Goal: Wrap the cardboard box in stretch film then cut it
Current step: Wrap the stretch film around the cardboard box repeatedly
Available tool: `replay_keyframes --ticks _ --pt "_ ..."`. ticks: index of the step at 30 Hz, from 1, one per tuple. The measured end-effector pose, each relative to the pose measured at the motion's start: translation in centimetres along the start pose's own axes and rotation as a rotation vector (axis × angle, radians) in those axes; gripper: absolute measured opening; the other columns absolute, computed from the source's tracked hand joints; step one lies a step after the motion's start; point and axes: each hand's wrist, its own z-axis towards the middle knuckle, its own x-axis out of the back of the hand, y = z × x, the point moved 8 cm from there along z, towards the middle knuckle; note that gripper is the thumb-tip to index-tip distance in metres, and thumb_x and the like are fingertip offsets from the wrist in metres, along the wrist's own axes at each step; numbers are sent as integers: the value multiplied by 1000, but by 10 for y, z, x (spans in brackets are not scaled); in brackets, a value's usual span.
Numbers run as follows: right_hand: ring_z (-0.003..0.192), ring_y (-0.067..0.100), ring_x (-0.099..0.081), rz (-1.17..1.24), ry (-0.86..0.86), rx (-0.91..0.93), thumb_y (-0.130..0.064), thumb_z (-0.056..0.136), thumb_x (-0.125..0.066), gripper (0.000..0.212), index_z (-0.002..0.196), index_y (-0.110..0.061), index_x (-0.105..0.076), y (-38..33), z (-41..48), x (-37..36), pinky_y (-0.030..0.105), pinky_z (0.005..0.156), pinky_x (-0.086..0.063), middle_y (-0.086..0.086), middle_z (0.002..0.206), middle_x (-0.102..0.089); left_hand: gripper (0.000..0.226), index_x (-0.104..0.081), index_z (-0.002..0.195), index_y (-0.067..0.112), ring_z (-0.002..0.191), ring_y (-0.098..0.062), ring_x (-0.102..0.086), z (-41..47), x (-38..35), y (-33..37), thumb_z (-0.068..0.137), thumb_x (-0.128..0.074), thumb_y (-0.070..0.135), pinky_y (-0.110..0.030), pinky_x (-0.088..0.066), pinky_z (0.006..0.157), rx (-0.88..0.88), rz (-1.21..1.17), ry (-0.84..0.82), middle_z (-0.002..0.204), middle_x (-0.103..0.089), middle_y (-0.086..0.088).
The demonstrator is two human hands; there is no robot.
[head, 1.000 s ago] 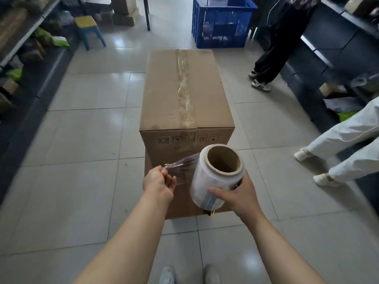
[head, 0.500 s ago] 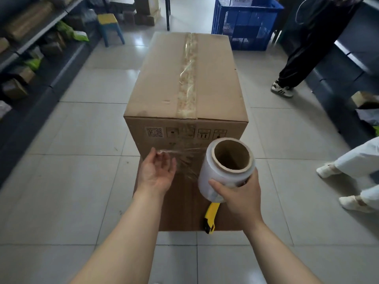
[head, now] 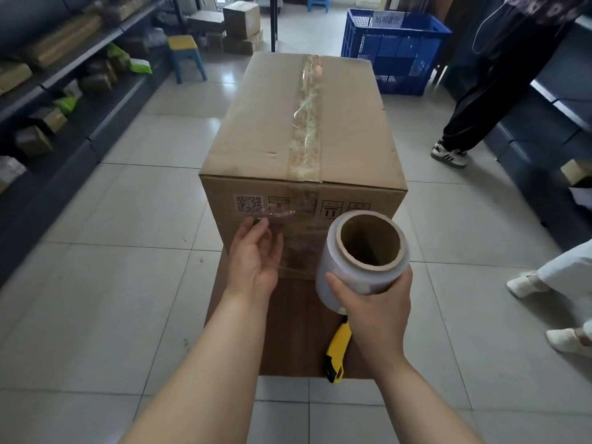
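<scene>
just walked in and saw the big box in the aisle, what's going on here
A person is starting to wrap the taped cardboard box in stretch film. The right hand grips the stretch film roll, and the open left hand presses the loose film end against the box's near face. No film goes around the box yet. A yellow utility knife lies by the right wrist, unused.

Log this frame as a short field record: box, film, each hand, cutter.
box: cardboard box upright on the floor, top seam taped
film: loose end of the stretch film roll lies against the box's near face
left hand: open, fingers at the film end
right hand: gripping the roll, core opening facing up
cutter: yellow utility knife below the right hand, unused
</scene>
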Motion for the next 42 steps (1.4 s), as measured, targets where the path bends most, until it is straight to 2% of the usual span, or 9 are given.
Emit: replay_keyframes --ticks 6,11,15,19,23,26,31,38,42 --pt "117 0 -54 4 6 2 -33 57 -93 96 138 -30 -41 5 3 -3 2 83 -46 -17 127 -55 27 -53 78 17 73 -13 -61 8 0 1 84 -65 -7 -35 -51 89 -82 82 47 80 -65 -4" --pt "115 -5 -53 28 16 16 -31 58 -93 95 138 -28 -42 5 5 -3 -2 82 -43 -17 126 -55 23 -56 77 24 85 -13 -63 9 11 0 82 -72 8 -30 -48 81 -90 247 78 85 -67 2" --pt "116 -5 -53 26 34 14 -32 58 -93 95 138 -28 -42 7 5 -2 -1 83 -43 -19 126 -54 14 -60 78 24 79 -8 -63 2 21 7 82 -73 22 -31 -47 78 -182 386 165 78 -67 8" --pt "118 -1 -53 16 51 5 -35 57 -92 96 138 -31 -41 8 5 -2 11 91 -47 -18 128 -54 17 -63 74 22 79 -14 -61 -6 35 13 84 -68 35 -35 -46 84 -283 440 266 70 -64 7" --pt "119 0 -53 17 58 4 -36 58 -92 96 138 -32 -41 8 5 -2 16 94 -47 -19 129 -54 24 -61 69 14 67 -14 -55 -11 11 -4 93 -57 19 -32 -47 73 -257 525 94 65 -59 -1" --pt "120 -1 -52 7 64 6 -36 57 -92 97 139 -32 -41 9 5 -3 17 96 -46 -18 130 -54 19 -70 73 15 76 -16 -65 -5 -12 -11 89 -62 10 -34 -51 85 -241 619 -28 66 -70 2" --pt "113 -13 -51 18 62 -10 -36 57 -92 95 137 -35 -41 11 6 -4 3 86 -45 -24 125 -53 23 -71 68 17 81 -19 -65 3 -17 -13 86 -63 5 -41 -48 95 -234 611 -26 64 -71 3" --pt "117 -2 -53 25 89 -16 -33 58 -92 95 139 -30 -41 10 9 5 2 88 -45 -17 128 -55 17 -68 64 22 86 -20 -64 -2 -19 -21 74 -81 25 -50 -47 100 -231 565 -25 75 -70 -1" --pt "119 3 -54 9 129 -22 -37 57 -91 96 139 -28 -41 11 12 17 23 98 -50 -14 129 -55 30 -65 66 22 89 -23 -65 -6 -22 -24 57 -87 39 -53 -48 98 -242 521 1 81 -71 -3"
